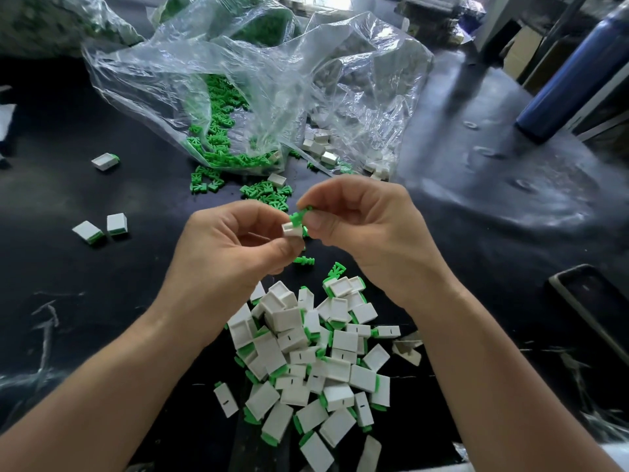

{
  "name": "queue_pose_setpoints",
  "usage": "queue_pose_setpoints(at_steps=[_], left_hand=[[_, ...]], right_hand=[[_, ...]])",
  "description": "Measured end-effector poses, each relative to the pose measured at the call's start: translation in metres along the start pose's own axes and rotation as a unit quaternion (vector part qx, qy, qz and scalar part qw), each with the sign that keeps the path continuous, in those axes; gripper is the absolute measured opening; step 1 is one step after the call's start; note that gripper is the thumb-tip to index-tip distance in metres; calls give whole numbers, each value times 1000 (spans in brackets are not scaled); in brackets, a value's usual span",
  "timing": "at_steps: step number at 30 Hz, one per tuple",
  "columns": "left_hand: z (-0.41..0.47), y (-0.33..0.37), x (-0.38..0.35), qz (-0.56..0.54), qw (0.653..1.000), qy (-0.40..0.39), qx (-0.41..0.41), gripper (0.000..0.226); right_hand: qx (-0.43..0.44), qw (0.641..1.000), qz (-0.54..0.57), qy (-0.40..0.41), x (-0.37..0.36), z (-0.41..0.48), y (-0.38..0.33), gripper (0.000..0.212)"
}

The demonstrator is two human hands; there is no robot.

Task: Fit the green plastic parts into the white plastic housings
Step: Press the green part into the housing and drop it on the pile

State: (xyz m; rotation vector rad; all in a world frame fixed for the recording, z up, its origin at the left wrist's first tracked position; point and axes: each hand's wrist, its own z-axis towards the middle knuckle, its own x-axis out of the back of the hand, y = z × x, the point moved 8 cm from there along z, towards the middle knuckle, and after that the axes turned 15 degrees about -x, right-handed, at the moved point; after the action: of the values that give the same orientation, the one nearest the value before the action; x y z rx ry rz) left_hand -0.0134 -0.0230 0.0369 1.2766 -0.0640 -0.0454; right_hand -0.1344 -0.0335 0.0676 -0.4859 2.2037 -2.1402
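My left hand pinches a small white housing between thumb and fingers above the table. My right hand pinches a green part at the housing's open end; the two pieces touch. A clear bag behind my hands spills loose green parts onto the dark table. A second clear bag to its right holds white housings. Below my hands lies a heap of white housings with green parts in them.
Three white and green pieces lie apart at the left. A blue bottle stands at the back right. A dark phone-like slab lies at the right. Two loose green parts lie under my hands.
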Motion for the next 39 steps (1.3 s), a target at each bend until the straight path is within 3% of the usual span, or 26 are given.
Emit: queue_pose_setpoints(at_steps=[10,16,19,25,29,32,34,37,39], left_hand=[[0,1,-2,-13,1000,3,-13,15],[-1,5,-2,55,998,-5,-44,6],[-1,10,-2,169,980,-36,-94,14],[-2,14,-6,259,953,-76,-136,9],[-2,11,-6,245,959,-92,-112,7],[-1,2,-4,81,995,-52,-36,5],[-1,1,-1,35,999,-11,-25,11],[-2,8,-2,71,996,-6,-59,5],[-1,13,-2,161,982,-41,-95,17]], right_hand=[[-6,996,-79,30,4,0,3,28],[-13,991,-133,33,3,0,4,33],[-14,985,-172,29,0,0,6,35],[-4,970,-238,36,-2,0,10,21],[0,965,-261,27,-4,-2,9,17],[15,978,-204,43,-1,-3,4,17],[15,984,-168,59,1,-3,2,18],[8,983,-175,58,1,-1,3,30],[0,977,-209,38,-1,-1,6,32]])
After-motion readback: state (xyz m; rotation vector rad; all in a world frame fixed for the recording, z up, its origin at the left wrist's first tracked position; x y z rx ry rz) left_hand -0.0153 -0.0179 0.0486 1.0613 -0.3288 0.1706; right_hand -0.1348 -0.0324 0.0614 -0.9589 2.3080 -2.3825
